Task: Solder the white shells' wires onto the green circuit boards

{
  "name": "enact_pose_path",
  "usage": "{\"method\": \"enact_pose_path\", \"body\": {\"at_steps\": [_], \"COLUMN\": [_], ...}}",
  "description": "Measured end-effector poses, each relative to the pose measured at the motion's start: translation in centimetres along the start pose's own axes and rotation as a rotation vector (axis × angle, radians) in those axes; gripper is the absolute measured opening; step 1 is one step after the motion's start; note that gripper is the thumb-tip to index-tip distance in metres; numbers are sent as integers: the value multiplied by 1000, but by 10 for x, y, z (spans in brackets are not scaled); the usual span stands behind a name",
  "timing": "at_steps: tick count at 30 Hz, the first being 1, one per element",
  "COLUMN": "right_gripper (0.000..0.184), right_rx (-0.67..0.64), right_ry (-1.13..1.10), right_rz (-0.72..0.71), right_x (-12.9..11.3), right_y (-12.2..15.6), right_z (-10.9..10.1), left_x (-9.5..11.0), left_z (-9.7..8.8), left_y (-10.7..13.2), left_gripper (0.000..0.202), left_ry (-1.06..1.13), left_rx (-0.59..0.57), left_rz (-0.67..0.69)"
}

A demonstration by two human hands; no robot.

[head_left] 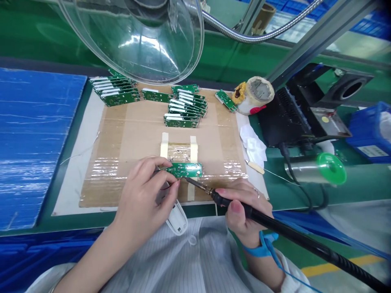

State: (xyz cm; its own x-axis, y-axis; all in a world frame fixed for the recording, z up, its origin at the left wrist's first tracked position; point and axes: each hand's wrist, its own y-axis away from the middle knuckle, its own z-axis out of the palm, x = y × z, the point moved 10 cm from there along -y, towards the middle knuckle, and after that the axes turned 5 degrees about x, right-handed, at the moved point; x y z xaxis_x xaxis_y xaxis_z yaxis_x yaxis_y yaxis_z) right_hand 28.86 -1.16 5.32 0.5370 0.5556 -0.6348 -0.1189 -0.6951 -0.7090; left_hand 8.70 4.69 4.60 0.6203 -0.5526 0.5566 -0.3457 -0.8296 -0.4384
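Note:
My right hand [249, 207] is closed round the black handle of a soldering iron [226, 200], its tip reaching the lower edge of a green circuit board [186, 169]. My left hand [149, 191] is at the board's left end, thumb and finger pinched together by the iron's tip. A thin red wire [166, 187] shows between those fingers, though most of it is hidden. Below the hand a white plastic housing [177, 219] sticks out at the mat's front edge, partly covered. The board lies at the front of a taped block [179, 152].
Green boards stand in rows [186, 108] at the back of the cardboard mat [137, 142], with another row [116, 90] at left. A clear lens-like disc [146, 40] hangs above. At right are a solder spool [320, 169], white tissue [253, 143] and a black machine [293, 110].

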Motion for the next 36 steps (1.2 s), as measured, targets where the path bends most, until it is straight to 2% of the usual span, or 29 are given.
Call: {"method": "enact_pose_path", "body": {"at_steps": [8,22,29,32,36], "right_gripper": [18,17,22,22,36], "right_rx": [38,29,74,28,-133], "right_ry": [-42,-93,-37,49,181], "right_rz": [130,170,226,253,209], "right_x": [12,21,22,25,29], "right_y": [2,7,6,0,-10], "right_z": [-7,1,-9,-3,22], "left_x": [0,5,4,4,8], "left_z": [1,4,6,6,-5], "left_y": [0,-10,-12,-12,-6], "left_gripper": [13,19,21,21,16], "left_ry": [3,-89,-93,-98,-179], "left_rx": [-13,-124,-140,-139,-109], "left_rz": [-7,-2,-20,-20,6]}}
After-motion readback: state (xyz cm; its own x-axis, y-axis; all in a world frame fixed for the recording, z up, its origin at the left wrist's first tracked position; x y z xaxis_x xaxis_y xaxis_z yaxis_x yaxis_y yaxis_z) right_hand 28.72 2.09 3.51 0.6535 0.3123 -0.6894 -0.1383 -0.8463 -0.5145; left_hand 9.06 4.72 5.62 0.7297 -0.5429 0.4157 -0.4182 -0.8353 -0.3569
